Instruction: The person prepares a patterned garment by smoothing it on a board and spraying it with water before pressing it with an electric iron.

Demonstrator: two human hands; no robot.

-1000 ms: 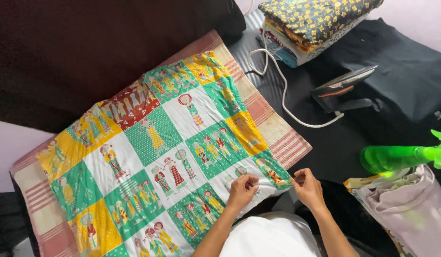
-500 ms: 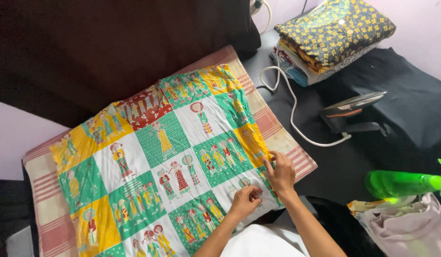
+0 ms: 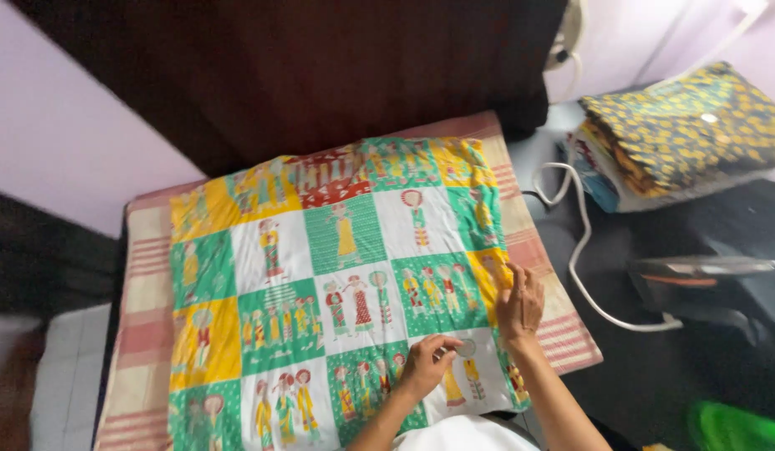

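Striped pink-and-cream padded bench (image 3: 563,334), seen from above, carries a patchwork cloth (image 3: 337,276) of green, white, yellow and red squares printed with small figures. Nearest: left hand (image 3: 427,365), fingers curled together and pinching the cloth at a white square close to its near edge. Just beside it, right hand (image 3: 521,305), fingers together and pressed flat on the cloth's right border where a yellow square meets the striped padding. Cloth spreads away and to the left from both hands, long axis running near-left to far-right; right hand is nearer the side edge, left hand nearer the front hem. Beyond, right: white cord (image 3: 575,242) looping to an iron (image 3: 705,280), then a folded stack of yellow-and-dark fabric (image 3: 688,134). Hidden or unclear: near corner of cloth under a white garment at frame bottom; green blur at lower right unidentifiable.
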